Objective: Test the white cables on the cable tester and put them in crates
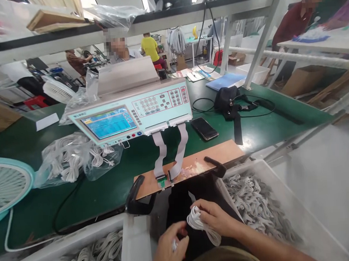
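Observation:
A bundle of coiled white cable [195, 219] is gripped in my right hand [218, 217], above my lap. Close beside it on the left, my left hand [170, 247] has curled fingers pinching a small white piece that looks like a cable connector; most of it is hidden. Beyond my hands, a wooden board [219, 155] lies along the table edge. Two flat ribbon cables [180, 149] run from a tester with a screen [110, 124] down to a small green circuit board [162, 183] on that wood.
White bins of coiled cables stand at left [127, 242] and right [270, 176]. Black clamps [134, 195] grip the board's ends. The green table [282, 117] carries a phone [204, 129], a black bag [227, 100], bagged cables [73, 159] and a fan [7, 186]. People work behind.

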The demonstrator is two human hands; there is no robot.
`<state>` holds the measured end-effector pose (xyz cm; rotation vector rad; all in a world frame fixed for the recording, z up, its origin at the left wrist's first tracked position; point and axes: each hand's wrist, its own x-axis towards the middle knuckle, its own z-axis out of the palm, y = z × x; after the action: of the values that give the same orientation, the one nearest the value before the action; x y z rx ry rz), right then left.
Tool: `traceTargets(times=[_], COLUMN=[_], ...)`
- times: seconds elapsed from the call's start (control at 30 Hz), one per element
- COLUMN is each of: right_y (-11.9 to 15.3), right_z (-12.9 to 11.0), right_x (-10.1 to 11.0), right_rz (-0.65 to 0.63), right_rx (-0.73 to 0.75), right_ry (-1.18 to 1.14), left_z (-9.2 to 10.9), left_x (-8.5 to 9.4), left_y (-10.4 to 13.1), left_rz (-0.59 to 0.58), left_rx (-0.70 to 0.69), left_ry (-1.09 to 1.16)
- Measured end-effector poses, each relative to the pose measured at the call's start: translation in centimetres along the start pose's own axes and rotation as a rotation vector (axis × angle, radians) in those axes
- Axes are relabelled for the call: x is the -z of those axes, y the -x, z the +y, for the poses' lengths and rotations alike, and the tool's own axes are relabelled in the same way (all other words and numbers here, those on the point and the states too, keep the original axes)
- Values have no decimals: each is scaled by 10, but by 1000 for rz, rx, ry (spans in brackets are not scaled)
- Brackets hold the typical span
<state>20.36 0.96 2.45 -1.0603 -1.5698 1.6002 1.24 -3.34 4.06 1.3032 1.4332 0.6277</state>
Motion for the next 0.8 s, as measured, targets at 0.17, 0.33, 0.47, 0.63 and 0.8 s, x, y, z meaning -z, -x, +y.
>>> traceTargets(times=[0.17, 0.33, 0.47, 0.63, 0.8], right_y=[-3, -11, -29, -51, -56], right_z=[1, 0, -2, -8, -10], right_x=[-9, -18, -20, -21, -22], right_rz=[-147, -88, -8, 107, 80], right_rx=[-55, 125, 304, 451, 417], right_ry=[22, 478, 829, 874, 567], left_z=[11, 9, 5, 3, 14], left_x=[7, 1, 5, 13, 27], left_y=[-3, -16, -29, -43, -41], left_rz=[107, 183, 251, 242, 250], left_rx=[-197, -162, -93, -86, -235], left_ry=[-145, -158, -89, 30, -91])
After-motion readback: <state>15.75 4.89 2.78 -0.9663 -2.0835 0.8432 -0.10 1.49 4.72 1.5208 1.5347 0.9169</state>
